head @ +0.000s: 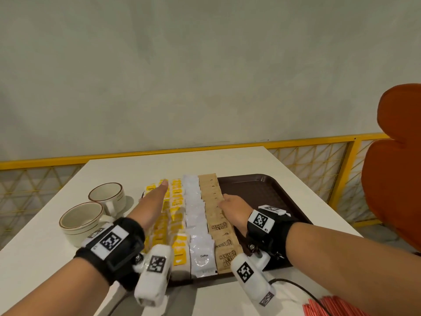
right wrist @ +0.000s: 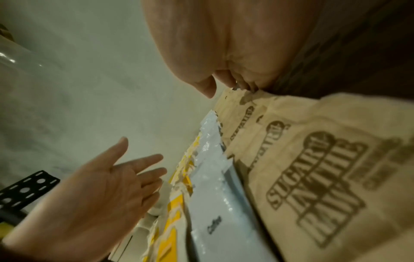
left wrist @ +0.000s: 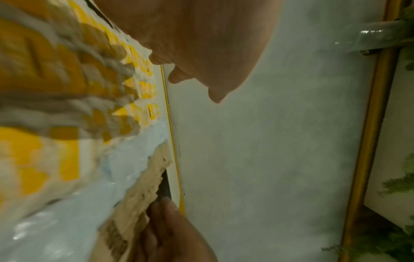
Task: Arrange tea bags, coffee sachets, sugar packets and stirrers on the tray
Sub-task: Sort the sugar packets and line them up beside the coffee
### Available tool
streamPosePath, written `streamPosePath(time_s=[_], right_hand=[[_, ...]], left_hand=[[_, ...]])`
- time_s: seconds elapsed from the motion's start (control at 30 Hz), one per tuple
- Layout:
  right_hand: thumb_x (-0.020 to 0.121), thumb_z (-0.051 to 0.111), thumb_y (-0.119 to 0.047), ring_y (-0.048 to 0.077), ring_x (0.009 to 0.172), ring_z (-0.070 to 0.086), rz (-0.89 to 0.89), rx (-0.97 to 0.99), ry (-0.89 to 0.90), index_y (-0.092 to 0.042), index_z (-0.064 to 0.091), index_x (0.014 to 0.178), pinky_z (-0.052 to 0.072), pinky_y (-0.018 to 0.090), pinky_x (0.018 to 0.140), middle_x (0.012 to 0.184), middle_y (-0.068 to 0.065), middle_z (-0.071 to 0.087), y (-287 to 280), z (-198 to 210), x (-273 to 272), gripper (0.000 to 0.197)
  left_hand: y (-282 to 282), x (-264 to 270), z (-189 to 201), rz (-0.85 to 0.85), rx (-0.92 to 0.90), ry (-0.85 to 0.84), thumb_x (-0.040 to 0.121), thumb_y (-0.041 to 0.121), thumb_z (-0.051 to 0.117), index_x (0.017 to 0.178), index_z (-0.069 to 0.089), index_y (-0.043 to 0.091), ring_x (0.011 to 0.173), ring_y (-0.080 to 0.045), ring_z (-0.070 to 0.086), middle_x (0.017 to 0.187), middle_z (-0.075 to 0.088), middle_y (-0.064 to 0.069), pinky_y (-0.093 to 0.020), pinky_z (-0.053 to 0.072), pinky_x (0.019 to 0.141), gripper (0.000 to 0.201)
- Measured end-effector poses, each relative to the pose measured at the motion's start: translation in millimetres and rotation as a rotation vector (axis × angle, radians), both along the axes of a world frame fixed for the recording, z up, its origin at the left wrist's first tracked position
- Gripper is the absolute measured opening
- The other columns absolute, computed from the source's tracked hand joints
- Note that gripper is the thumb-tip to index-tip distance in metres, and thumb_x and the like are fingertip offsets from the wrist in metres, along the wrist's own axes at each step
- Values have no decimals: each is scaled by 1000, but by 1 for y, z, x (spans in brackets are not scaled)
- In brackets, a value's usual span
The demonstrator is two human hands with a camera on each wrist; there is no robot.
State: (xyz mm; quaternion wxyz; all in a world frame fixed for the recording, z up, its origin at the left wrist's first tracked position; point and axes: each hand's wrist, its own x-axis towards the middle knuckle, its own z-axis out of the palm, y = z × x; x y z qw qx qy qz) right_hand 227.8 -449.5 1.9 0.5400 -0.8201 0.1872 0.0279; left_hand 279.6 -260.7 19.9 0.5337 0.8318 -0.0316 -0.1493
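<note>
On the left half of the dark brown tray (head: 262, 190) lie three long rows: yellow tea bags (head: 176, 201), white coffee sachets (head: 196, 213) and brown sugar packets (head: 214, 201). My left hand (head: 155, 199) stretches flat over the tea bags with straight fingers and holds nothing; the right wrist view shows it with its open palm (right wrist: 112, 186) turned sideways. My right hand (head: 232, 206) rests against the right edge of the sugar row, its fingertips (right wrist: 241, 83) touching the packets (right wrist: 313, 159). A bundle of red stirrers (head: 330, 306) lies on the table at the bottom right, off the tray.
Two cream cups (head: 107, 197) (head: 79, 222) stand on the white table (head: 159, 163) left of the tray. The tray's right half is bare. An orange chair back (head: 396, 167) rises at the right. A yellow railing (head: 319, 142) runs behind the table. A black cable (head: 296, 288) lies near the front edge.
</note>
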Motion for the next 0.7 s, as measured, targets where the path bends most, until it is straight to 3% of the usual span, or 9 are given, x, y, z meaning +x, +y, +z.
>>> streamPosePath(time_s=[0.1,0.2,0.27,0.37,0.43,0.5,0.57,0.67,0.7], right_hand=[[103,35,-19,26,133,42,-75,30,22,-2,22,149,37,30,105,151,12,35,-3,0,-12,51],[103,37,-27,21,141,31,-112,110,3,-11,8,153,29,23,105,158,5,21,-1,-6,-32,60],[102,36,-30,22,140,32,-125,153,1,-14,3,153,30,31,113,158,5,22,0,-16,-40,63],[102,35,-34,22,135,41,-138,151,3,-18,0,153,38,38,109,154,4,31,7,-26,-45,64],[101,34,-34,24,136,40,-149,137,-3,-17,4,153,36,41,111,153,4,34,14,-28,-45,62],[102,34,-30,25,133,42,-148,127,-8,-12,13,152,36,42,110,149,4,39,20,-27,-45,57],[102,34,-27,25,127,48,-160,92,-5,-9,17,151,40,42,106,144,6,45,22,-24,-46,54],[102,39,-26,24,127,49,-156,84,1,-14,2,153,48,33,96,151,8,37,17,-6,-59,64],[101,42,-25,23,132,43,-160,92,-3,-17,1,153,45,28,96,153,6,32,12,3,-67,66]], left_hand=[[19,-9,-12,30,-101,13,93,65,25,150,22,32,146,-21,16,158,17,3,-43,11,118,66],[36,-18,-28,37,-165,38,91,65,30,149,27,33,144,-17,21,157,22,7,-40,14,116,66],[44,-26,-37,24,-178,37,80,79,34,145,31,41,146,-13,15,157,19,11,-43,12,119,75],[54,-25,-54,45,-187,81,56,96,42,138,36,52,145,-11,17,157,20,13,-47,16,118,94],[48,-33,-47,29,-179,62,66,92,37,143,30,49,146,-12,14,159,14,13,-47,13,118,87],[39,-42,-38,38,-134,63,87,74,28,150,17,40,147,-14,5,160,4,10,-45,7,120,72],[38,-41,-39,17,-50,39,92,67,25,152,12,34,148,-18,5,161,2,5,-46,7,120,70],[50,-50,-27,-52,-150,-49,80,80,36,146,32,34,142,-19,28,156,27,2,-47,20,117,80],[59,-53,-25,-25,-178,-67,80,76,42,141,40,32,136,-16,37,150,38,6,-43,24,115,75]])
